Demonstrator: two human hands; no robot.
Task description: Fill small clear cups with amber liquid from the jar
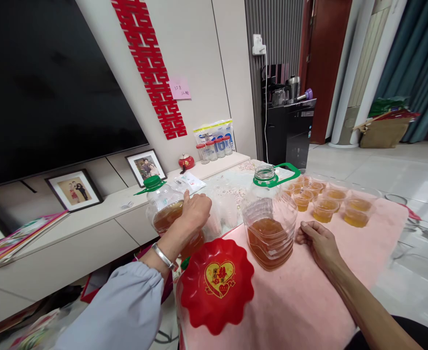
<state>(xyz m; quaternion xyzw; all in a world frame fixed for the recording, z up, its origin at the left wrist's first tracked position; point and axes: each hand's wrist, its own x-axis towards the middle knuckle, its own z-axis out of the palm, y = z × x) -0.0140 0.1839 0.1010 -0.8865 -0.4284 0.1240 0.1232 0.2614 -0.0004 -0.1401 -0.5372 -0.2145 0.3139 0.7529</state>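
Observation:
My left hand, below a light blue sleeve and a silver bangle, reaches past a capped plastic jug of amber liquid. Its fingers curl inward, their tips hidden. Behind it are clear plastic cups, blurred together. A second jug, uncapped with a green handle, stands part-full on the pink cloth. Just right of that jug is my right hand, its fingers bent and pressed together; anything between them is too small to tell. Several plastic cups of amber liquid stand beyond it.
A red scalloped tray lies at the near edge of the pink-covered table. Along the left runs a white cabinet with framed photos, a red pot and red-lidded jars.

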